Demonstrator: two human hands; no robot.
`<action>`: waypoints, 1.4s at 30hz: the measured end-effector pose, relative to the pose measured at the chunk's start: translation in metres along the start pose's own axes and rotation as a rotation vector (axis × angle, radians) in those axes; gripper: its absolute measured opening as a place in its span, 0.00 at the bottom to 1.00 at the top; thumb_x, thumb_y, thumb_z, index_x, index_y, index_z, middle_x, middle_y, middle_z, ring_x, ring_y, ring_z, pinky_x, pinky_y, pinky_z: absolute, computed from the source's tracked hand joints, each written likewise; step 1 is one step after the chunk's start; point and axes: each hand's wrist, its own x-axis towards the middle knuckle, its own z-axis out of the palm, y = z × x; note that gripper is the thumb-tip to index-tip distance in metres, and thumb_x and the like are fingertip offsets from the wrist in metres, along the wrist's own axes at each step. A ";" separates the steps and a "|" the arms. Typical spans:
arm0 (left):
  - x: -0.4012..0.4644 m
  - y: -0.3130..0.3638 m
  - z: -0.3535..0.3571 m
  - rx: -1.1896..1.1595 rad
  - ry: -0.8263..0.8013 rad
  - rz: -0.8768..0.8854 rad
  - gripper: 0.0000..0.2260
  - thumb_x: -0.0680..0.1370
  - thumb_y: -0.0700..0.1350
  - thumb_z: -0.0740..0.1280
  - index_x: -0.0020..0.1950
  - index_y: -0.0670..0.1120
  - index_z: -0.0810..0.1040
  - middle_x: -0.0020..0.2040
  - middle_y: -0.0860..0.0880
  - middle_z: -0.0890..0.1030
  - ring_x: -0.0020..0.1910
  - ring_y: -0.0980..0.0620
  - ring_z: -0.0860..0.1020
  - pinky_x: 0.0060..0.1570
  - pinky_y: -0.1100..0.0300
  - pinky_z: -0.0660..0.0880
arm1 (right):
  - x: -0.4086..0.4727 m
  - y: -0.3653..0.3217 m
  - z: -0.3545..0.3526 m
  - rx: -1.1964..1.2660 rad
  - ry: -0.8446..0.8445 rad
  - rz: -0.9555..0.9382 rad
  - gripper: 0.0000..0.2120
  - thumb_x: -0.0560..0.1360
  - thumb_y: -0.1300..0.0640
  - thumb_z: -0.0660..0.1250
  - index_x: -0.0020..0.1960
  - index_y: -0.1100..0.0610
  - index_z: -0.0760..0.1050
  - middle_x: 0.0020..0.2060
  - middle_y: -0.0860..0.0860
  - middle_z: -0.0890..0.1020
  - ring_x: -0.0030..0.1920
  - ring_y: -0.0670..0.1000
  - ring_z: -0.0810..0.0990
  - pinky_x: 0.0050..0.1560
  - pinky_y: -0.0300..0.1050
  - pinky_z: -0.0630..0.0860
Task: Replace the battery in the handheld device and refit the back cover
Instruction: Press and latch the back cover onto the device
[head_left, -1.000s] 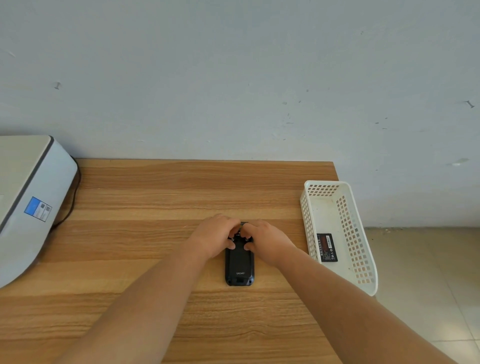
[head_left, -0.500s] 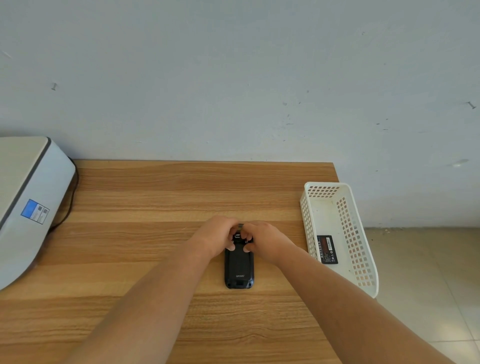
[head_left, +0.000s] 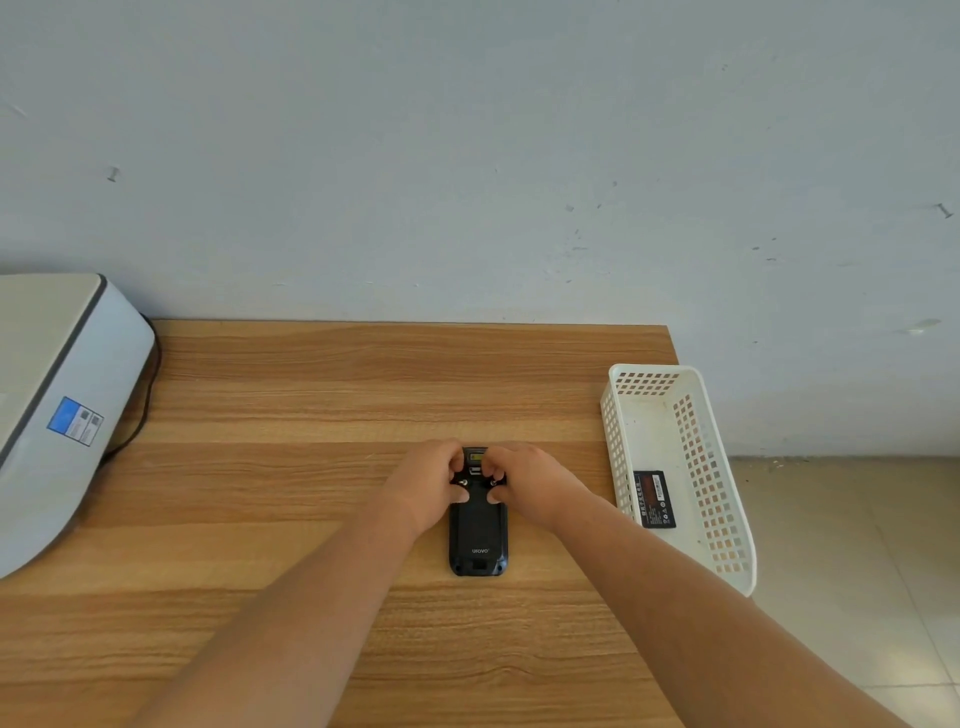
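Right now the handheld device (head_left: 478, 525) lies face down near the middle of the wooden table (head_left: 311, 395), its long axis running away from the person. Both hands are curled onto its far end: the left hand (head_left: 431, 480) grips the left edge and the right hand (head_left: 524, 480) the right edge, each thumb resting on the back cover (head_left: 478, 535) just below a small metal fastener. The fingertips seem to be working the two latches beside the scanner window, though the view is too small to say whether they are locked or free.

To do this step well, I judge the two sides should be worked together and evenly, with the thumbs pinning the body flat so it does not skid on the smooth tabletop. Pressure belongs on the rigid edges, not on the window at the far end. If the cover is being seated, it should sit flush all round before the latches are turned.

The device is matte black moulded plastic, a rounded rectangle with a small pale logo near its close end. A flat black battery (head_left: 653, 499) with a red label lies in the white perforated plastic basket (head_left: 701, 467), which overhangs the table's right edge. At the left stands a grey-white machine (head_left: 57, 395) with a glossy curved shell and a blue sticker.
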 end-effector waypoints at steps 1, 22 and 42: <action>-0.002 0.000 0.001 -0.016 0.009 -0.016 0.12 0.70 0.40 0.75 0.46 0.48 0.73 0.41 0.53 0.76 0.39 0.56 0.74 0.40 0.61 0.69 | 0.000 -0.001 -0.001 -0.007 -0.008 -0.003 0.12 0.73 0.58 0.71 0.54 0.53 0.73 0.52 0.49 0.77 0.52 0.50 0.74 0.55 0.49 0.75; -0.015 0.006 0.015 -0.097 0.031 -0.275 0.12 0.72 0.45 0.74 0.41 0.50 0.70 0.38 0.54 0.76 0.37 0.55 0.73 0.39 0.59 0.68 | -0.012 -0.002 0.009 0.092 0.054 0.165 0.11 0.75 0.55 0.69 0.56 0.55 0.73 0.48 0.49 0.76 0.48 0.50 0.74 0.48 0.44 0.72; -0.014 0.012 0.016 -0.100 0.024 -0.411 0.11 0.73 0.47 0.73 0.38 0.47 0.72 0.42 0.47 0.81 0.40 0.49 0.77 0.41 0.57 0.72 | 0.009 -0.015 -0.016 -0.071 -0.180 0.206 0.15 0.74 0.54 0.71 0.57 0.61 0.74 0.57 0.56 0.77 0.57 0.57 0.76 0.59 0.52 0.74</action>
